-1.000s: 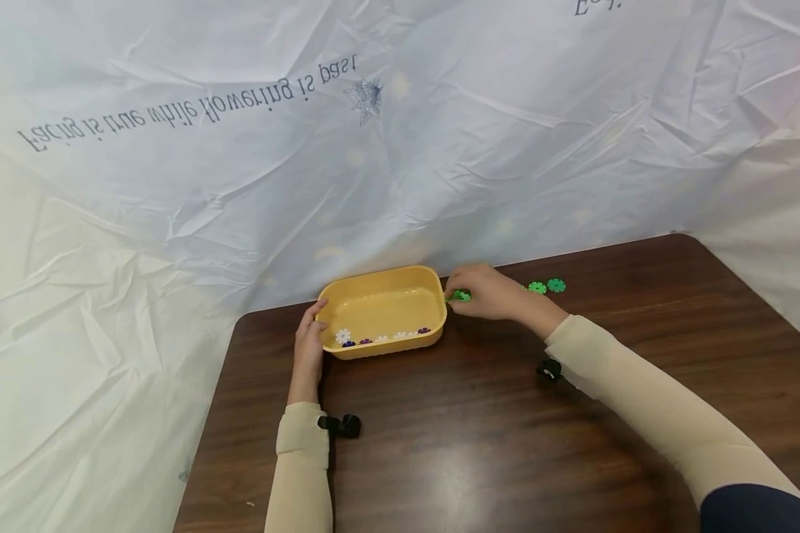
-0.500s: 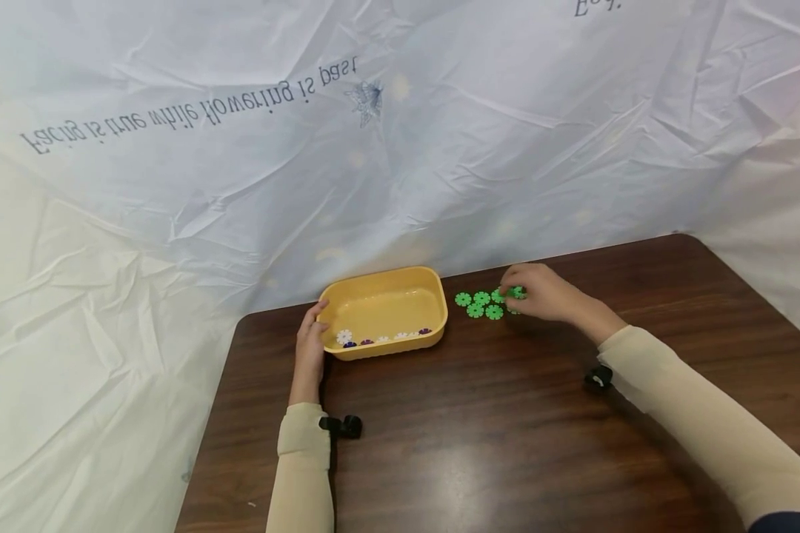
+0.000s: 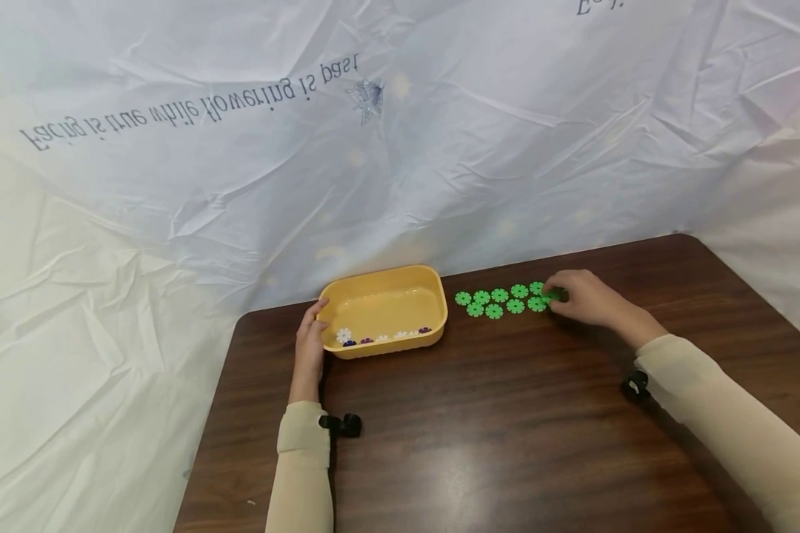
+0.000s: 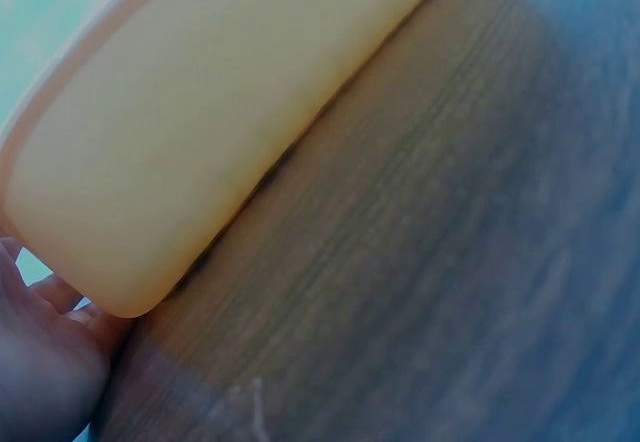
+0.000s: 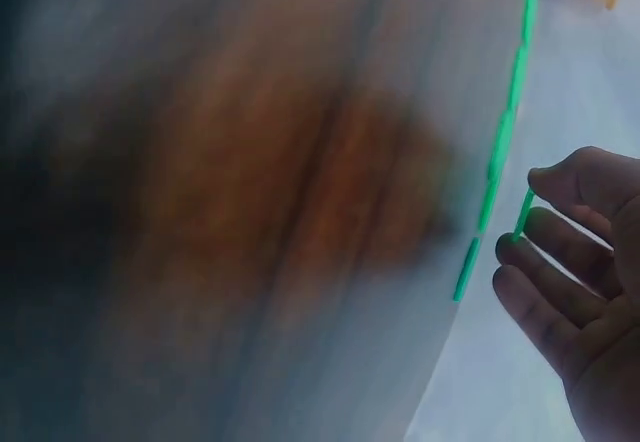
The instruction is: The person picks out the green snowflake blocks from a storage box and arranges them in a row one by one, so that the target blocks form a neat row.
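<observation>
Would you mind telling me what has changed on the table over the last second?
The right hand has moved rightward, away from the yellow tray, laying out green flower discs in a growing double row on the table; its fingers pinch one more disc at the row's right end. The left hand stayed resting against the tray's left end, and the white and purple discs inside did not move.

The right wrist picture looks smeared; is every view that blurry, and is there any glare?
Right wrist view: table heavily blurred, only the right hand and green discs readable. Left wrist view: soft, close on the yellow tray. Head view: sharp, with a pale sheen on the table.
</observation>
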Demonstrator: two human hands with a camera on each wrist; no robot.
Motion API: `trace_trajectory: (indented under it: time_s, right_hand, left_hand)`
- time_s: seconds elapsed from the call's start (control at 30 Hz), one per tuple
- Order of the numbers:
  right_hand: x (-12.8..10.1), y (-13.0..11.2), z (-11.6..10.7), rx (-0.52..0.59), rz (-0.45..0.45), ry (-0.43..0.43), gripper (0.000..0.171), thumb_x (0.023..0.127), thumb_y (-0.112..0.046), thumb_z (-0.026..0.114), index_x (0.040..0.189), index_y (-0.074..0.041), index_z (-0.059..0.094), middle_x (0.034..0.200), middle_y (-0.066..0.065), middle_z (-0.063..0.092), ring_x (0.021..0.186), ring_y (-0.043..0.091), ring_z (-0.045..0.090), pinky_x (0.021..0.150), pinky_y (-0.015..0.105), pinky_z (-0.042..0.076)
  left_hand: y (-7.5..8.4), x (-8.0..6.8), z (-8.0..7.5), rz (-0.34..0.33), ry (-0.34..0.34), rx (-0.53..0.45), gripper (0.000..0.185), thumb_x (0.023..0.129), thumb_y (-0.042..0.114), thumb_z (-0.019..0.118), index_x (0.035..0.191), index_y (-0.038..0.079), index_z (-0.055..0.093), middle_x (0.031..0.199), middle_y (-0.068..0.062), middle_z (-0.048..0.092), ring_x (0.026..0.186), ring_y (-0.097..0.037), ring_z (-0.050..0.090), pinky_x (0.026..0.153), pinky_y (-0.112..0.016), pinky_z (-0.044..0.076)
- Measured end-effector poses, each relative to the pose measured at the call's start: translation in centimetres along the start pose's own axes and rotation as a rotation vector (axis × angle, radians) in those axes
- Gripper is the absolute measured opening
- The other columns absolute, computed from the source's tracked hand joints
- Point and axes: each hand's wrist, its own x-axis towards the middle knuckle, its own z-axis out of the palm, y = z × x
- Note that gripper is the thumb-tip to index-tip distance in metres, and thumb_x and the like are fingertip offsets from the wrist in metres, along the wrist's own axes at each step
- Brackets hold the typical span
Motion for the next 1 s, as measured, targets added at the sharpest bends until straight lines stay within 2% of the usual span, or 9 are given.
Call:
trace_trajectory:
  time_s: [0.13,0.37,0.57,0.67,0.8,0.9,1.0]
  right_hand:
    - [-0.4,0.2,-0.2,-0.022,0.024,-0.031,0.025,0.084,-0.003,0.072,0.109,0.000,0.070,0.109,0.017,0.067,0.087,0.027,0.064,0.073,0.046,0.051]
    - [-0.4,0.4,0.1,-0.027,0.044,-0.080,0.024,0.085,-0.002,0.071,0.108,-0.003,0.070,0.106,0.013,0.068,0.091,0.028,0.065,0.074,0.046,0.052]
    - [-0.4,0.5,0.2,-0.048,0.062,-0.115,0.023,0.086,-0.005,0.071,0.109,-0.005,0.071,0.105,0.011,0.070,0.092,0.028,0.066,0.075,0.046,0.053]
    - [-0.5,0.5,0.1,-0.034,0.057,-0.094,0.023,0.085,-0.004,0.071,0.108,-0.005,0.071,0.104,0.011,0.070,0.092,0.028,0.066,0.075,0.047,0.053]
    - [-0.7,0.6,0.0,-0.007,0.051,-0.038,0.021,0.084,-0.001,0.071,0.105,-0.004,0.070,0.104,0.012,0.069,0.091,0.029,0.066,0.073,0.047,0.052]
    - [-0.9,0.7,-0.1,0.000,0.064,-0.023,0.021,0.086,0.000,0.069,0.106,-0.003,0.070,0.106,0.015,0.069,0.091,0.030,0.066,0.073,0.047,0.052]
    - [-1.1,0.9,-0.2,0.003,0.075,-0.013,0.021,0.088,-0.001,0.066,0.109,-0.001,0.069,0.110,0.018,0.068,0.094,0.032,0.066,0.075,0.049,0.052]
  left_hand:
    - [-0.1,0.0,0.0,0.000,-0.005,0.002,0.049,0.096,0.006,0.040,0.142,0.014,0.053,0.156,-0.002,0.035,0.140,-0.024,0.033,0.109,-0.043,0.030]
    - [-0.2,0.0,-0.1,0.001,-0.003,-0.010,0.050,0.094,0.006,0.041,0.142,0.016,0.054,0.155,-0.001,0.035,0.135,-0.024,0.038,0.101,-0.039,0.033]
    - [-0.5,0.1,-0.1,0.004,-0.006,-0.019,0.050,0.094,0.006,0.042,0.142,0.015,0.054,0.155,-0.001,0.035,0.135,-0.024,0.038,0.101,-0.039,0.034]
    - [-0.5,0.2,0.0,-0.010,-0.008,-0.035,0.050,0.094,0.006,0.041,0.142,0.015,0.054,0.156,-0.001,0.035,0.135,-0.023,0.038,0.101,-0.037,0.034]
    - [-0.4,0.4,0.1,-0.047,-0.023,-0.116,0.051,0.097,0.005,0.040,0.145,0.017,0.051,0.157,0.001,0.032,0.134,-0.024,0.041,0.100,-0.038,0.036]
    - [-0.2,0.3,0.2,-0.072,-0.038,-0.177,0.051,0.098,0.004,0.040,0.147,0.017,0.049,0.159,0.001,0.030,0.136,-0.024,0.039,0.104,-0.040,0.035]
    - [0.6,-0.2,0.4,-0.067,-0.061,-0.191,0.053,0.099,0.003,0.037,0.150,0.013,0.043,0.160,-0.002,0.027,0.141,-0.024,0.034,0.109,-0.044,0.030]
